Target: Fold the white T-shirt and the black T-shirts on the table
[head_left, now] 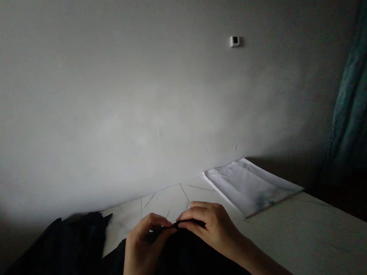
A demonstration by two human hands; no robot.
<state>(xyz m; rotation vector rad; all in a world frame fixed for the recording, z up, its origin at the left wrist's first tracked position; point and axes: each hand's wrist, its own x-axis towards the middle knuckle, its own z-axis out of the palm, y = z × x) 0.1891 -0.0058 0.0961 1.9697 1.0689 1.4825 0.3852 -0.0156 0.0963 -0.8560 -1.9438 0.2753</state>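
Both hands pinch the upper edge of a black cloth garment (189, 265), side by side near the bottom middle of the view. My left hand (145, 239) is closed, thumb below and fingers above the fabric edge. Close to it on the right, my right hand (212, 225) grips the same edge in a like pinch. From the hands the cloth hangs down out of the frame. The garment's exact kind cannot be told in the dim light. More dark cloth (77, 238) lies bunched at the left on the table.
The pale, marble-patterned table (288, 236) meets a grey wall (149, 92). Flat on it at the back right lies a folded white cloth or packet (252, 184). A small white box (234, 41) is fixed to the wall. A teal curtain (361, 79) hangs at the right.
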